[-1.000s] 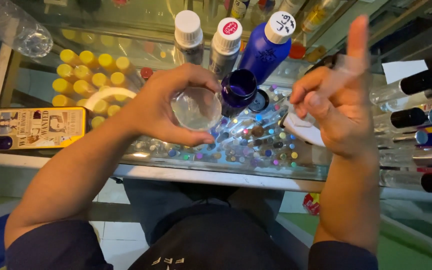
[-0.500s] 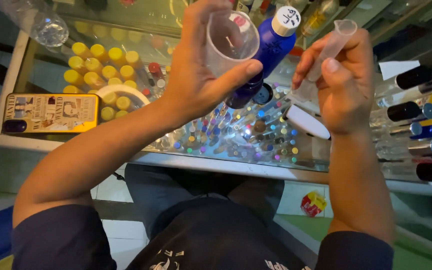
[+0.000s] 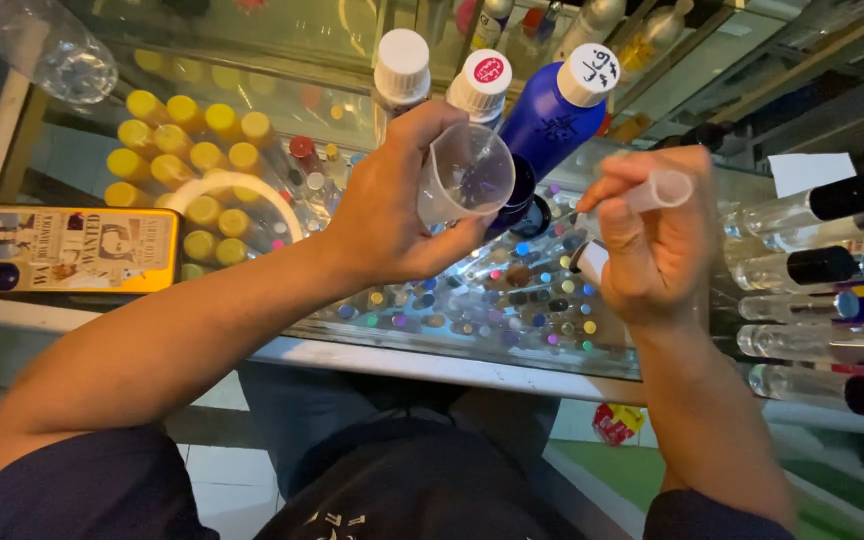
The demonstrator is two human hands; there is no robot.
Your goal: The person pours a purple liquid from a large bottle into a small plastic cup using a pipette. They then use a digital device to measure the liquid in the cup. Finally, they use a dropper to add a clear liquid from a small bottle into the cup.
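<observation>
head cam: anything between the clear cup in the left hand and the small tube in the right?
No object held between them. In the head view the gap between the clear cup and the small tube shows only the blue bottle standing behind and the glass counter below.

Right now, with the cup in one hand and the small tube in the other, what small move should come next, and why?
Probably bring the small tube in the right hand over to the clear cup. The left hand holds the cup tilted with its mouth toward the tube, and a gap separates them.
</observation>
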